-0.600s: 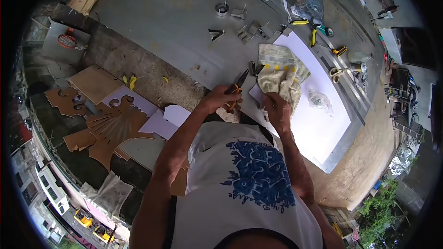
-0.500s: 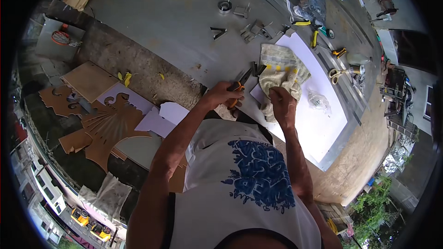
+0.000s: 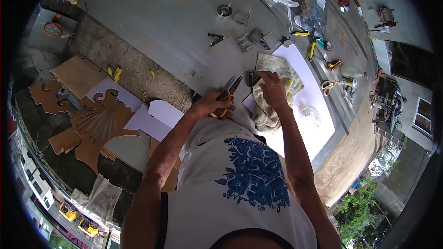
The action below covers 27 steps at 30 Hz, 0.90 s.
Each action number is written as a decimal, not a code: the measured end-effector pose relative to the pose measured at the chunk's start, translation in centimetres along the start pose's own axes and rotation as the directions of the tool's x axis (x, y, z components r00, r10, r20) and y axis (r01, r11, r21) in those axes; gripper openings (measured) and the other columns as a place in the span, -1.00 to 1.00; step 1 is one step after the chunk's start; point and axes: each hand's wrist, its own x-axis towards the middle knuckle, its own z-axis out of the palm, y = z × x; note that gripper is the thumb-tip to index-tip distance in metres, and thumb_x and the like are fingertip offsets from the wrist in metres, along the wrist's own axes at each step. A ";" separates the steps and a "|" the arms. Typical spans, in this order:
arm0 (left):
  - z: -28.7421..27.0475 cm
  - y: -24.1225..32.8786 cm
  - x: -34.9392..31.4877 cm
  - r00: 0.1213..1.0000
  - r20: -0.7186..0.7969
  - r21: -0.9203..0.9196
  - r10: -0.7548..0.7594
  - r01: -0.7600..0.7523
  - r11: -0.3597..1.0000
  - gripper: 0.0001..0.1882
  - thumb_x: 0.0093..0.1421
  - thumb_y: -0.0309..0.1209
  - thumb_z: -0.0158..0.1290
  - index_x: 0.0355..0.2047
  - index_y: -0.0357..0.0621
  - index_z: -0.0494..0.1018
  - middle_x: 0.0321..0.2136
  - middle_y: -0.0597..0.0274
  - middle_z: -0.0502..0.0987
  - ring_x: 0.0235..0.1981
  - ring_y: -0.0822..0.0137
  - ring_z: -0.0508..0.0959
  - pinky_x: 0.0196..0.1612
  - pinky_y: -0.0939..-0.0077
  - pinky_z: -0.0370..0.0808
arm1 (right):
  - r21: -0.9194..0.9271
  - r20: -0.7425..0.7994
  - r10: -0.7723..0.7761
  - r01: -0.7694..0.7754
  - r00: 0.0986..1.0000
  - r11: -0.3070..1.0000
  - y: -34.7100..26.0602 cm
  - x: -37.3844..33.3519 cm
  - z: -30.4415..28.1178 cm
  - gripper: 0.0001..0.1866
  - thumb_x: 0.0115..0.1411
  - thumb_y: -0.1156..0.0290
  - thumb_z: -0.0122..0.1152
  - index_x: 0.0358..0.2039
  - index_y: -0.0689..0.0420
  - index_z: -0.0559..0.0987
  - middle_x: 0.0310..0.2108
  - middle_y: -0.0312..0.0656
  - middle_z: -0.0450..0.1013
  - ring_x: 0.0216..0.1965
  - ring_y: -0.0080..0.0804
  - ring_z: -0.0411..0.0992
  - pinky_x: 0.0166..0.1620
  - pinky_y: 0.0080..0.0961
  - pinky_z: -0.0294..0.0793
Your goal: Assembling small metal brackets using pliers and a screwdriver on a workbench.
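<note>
Left hand [image 3: 210, 106] is closed around orange-handled pliers [image 3: 229, 94] right at the bench [image 3: 152, 14] edge. Right hand [image 3: 273, 90] lies flat, fingers spread, pressing a rag [image 3: 270, 110] onto the white sheet [image 3: 314, 101]. Open bench beyond.

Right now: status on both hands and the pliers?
Left hand shut on orange-handled pliers, jaws open above the metal table. Right hand pressing a crumpled rag on the white sheet. Small metal parts lie beyond.

On the grey metal table [image 3: 152, 14] small metal parts [image 3: 251, 37] lie far, yellow-handled scissors [image 3: 328, 85] sit right, and brown carved cut-outs [image 3: 94, 127] rest left on the floor
</note>
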 end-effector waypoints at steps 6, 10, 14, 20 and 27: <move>-0.3 -0.5 -2.4 0.996 -0.084 -0.061 0.023 -0.028 0.998 -0.57 0.27 -0.22 0.13 0.01 -0.27 0.40 -0.17 -0.01 0.58 -0.31 0.19 0.68 -0.31 0.38 0.62 | -0.004 0.054 -0.063 0.063 0.997 0.998 2.5 0.2 2.0 -0.75 0.06 0.46 0.30 -0.21 0.12 0.53 -0.21 -0.13 0.47 -0.08 -0.08 0.42 -0.13 -0.19 0.50; 0.7 -0.5 -3.9 0.996 -0.093 -0.116 -0.004 -0.007 0.993 -0.56 0.27 -0.23 0.13 0.03 -0.27 0.38 -0.18 0.00 0.60 -0.28 0.19 0.68 -0.29 0.35 0.61 | 0.077 -0.014 0.035 -0.034 0.999 0.996 2.1 -1.4 3.9 -0.79 0.13 0.34 0.28 -0.28 0.15 0.52 -0.32 -0.07 0.47 -0.22 -0.03 0.47 -0.24 -0.15 0.49; 3.0 0.6 -4.7 0.998 -0.052 -0.080 -0.028 0.024 0.997 -0.58 0.26 -0.24 0.15 -0.01 -0.29 0.41 -0.20 -0.02 0.62 -0.24 0.15 0.68 -0.26 0.33 0.64 | 0.285 -0.072 0.125 -0.100 0.990 0.953 1.7 -2.6 4.3 -0.81 0.16 0.37 0.28 -0.26 0.18 0.57 -0.38 -0.04 0.52 -0.40 -0.03 0.53 -0.32 -0.21 0.52; 5.4 -0.6 -1.1 0.999 -0.026 0.015 -0.037 0.037 0.999 -0.64 0.25 -0.27 0.13 -0.05 -0.25 0.44 -0.25 0.08 0.63 -0.26 0.23 0.67 -0.29 0.34 0.61 | 0.479 -0.071 0.335 -0.262 0.939 0.838 2.1 -4.1 2.2 -0.82 0.26 0.43 0.21 -0.19 0.23 0.62 -0.40 -0.11 0.59 -0.45 -0.42 0.57 -0.34 -0.51 0.53; 8.2 -1.7 3.6 0.980 -0.199 -0.196 -0.013 -0.026 0.980 -0.75 0.24 -0.31 0.13 -0.24 -0.29 0.53 -0.47 0.21 0.59 -0.42 0.34 0.66 -0.40 0.45 0.59 | 0.550 0.050 0.337 -0.308 0.940 0.777 2.8 -3.4 1.4 -0.78 0.34 0.44 0.11 -0.06 0.20 0.61 -0.31 -0.19 0.59 -0.39 -0.54 0.53 -0.30 -0.60 0.53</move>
